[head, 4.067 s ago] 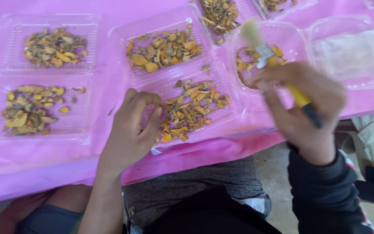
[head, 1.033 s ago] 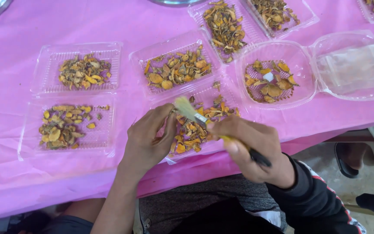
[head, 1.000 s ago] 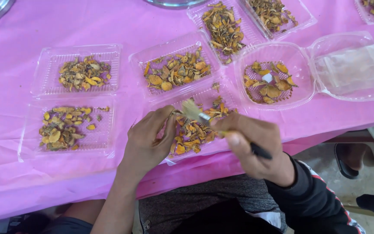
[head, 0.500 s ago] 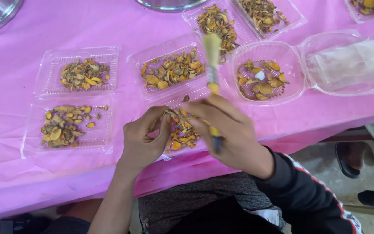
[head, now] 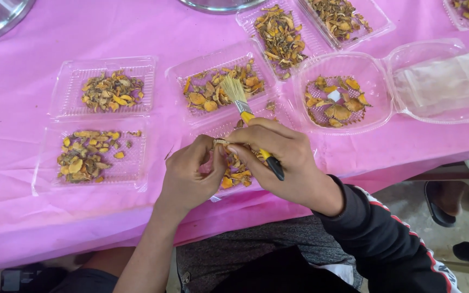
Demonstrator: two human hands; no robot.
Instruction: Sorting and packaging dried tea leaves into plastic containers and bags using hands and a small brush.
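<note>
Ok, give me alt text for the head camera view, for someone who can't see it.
Two bare hands, left hand and right hand, meet over a clear plastic tray of dried orange-yellow slices on a pink tablecloth. The right also holds a small yellow-handled paintbrush, bristles up. More filled trays lie around.

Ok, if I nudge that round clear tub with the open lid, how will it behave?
The round clear tub looks thin-walled, so it would probably flex and slide easily on the pink cover. Its few dried slices suggest little weight. The attached lid lies open sideways, so it may swing or drag along.
</note>
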